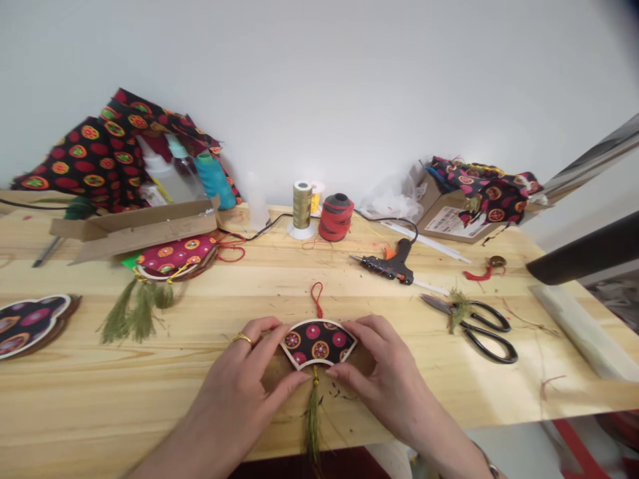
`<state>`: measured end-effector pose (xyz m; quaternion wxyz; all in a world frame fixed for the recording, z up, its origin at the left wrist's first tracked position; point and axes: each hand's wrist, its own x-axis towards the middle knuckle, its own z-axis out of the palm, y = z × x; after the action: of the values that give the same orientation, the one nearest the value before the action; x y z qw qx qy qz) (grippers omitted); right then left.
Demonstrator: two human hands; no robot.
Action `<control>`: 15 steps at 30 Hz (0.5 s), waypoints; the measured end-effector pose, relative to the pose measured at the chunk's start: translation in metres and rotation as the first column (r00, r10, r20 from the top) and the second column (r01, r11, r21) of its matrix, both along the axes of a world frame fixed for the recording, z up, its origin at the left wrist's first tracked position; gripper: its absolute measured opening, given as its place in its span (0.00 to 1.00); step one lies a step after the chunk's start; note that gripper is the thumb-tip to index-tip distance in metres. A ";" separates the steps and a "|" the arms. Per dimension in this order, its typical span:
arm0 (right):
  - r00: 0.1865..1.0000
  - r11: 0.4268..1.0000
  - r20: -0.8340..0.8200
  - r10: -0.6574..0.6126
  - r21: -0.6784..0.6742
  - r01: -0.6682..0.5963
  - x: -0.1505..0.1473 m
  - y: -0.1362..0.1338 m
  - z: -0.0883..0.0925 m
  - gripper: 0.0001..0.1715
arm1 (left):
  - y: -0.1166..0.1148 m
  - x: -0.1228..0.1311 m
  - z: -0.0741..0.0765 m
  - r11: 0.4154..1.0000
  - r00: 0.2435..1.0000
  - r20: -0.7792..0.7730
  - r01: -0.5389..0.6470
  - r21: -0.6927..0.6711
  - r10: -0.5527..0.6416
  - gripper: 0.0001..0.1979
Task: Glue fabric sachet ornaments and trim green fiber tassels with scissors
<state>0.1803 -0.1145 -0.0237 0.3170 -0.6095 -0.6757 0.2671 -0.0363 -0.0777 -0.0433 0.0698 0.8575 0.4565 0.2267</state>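
Note:
Between my two hands, low over the front of the wooden table, is a fan-shaped fabric ornament with a pale border and a black print of round flowers. My left hand grips its left end between thumb and fingers. The right end is pinched the same way by my right hand. A red cord loop rises from the ornament's top edge. From its curved lower edge a green tassel hangs toward the table's front edge. Parts of both ends are hidden under my fingers.
Black-handled scissors and a glue gun lie to the right. Thread spools stand at the back. A cardboard box holds fabric scraps. Tasselled fan pieces and a cloud-shaped piece lie left.

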 end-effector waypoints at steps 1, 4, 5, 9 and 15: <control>1.000 1.000 -0.002 -0.001 0.003 0.001 0.000 0.000 0.000 0.24 | 0.000 0.000 0.000 1.000 1.000 -0.005 0.002 0.003 -0.002 0.22; 1.000 1.000 -0.006 -0.008 0.007 0.008 -0.001 -0.002 0.002 0.23 | -0.001 0.001 -0.002 1.000 1.000 -0.019 0.011 0.007 -0.011 0.21; 1.000 1.000 -0.003 -0.012 0.008 0.012 -0.001 -0.002 0.002 0.22 | -0.001 0.001 -0.002 1.000 1.000 -0.023 0.014 0.009 -0.013 0.21; 1.000 1.000 0.020 -0.019 0.008 0.018 -0.002 -0.004 0.002 0.21 | 0.001 0.002 -0.003 0.999 1.000 -0.010 0.021 0.036 -0.021 0.21; 0.999 1.000 0.035 -0.010 0.004 0.010 -0.002 -0.004 0.001 0.21 | 0.000 0.002 -0.004 1.000 1.000 -0.020 0.014 0.025 -0.013 0.23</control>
<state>0.1786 -0.1187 -0.0228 0.3076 -0.6171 -0.6785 0.2535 -0.0342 -0.0775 -0.0474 0.0558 0.8636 0.4485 0.2234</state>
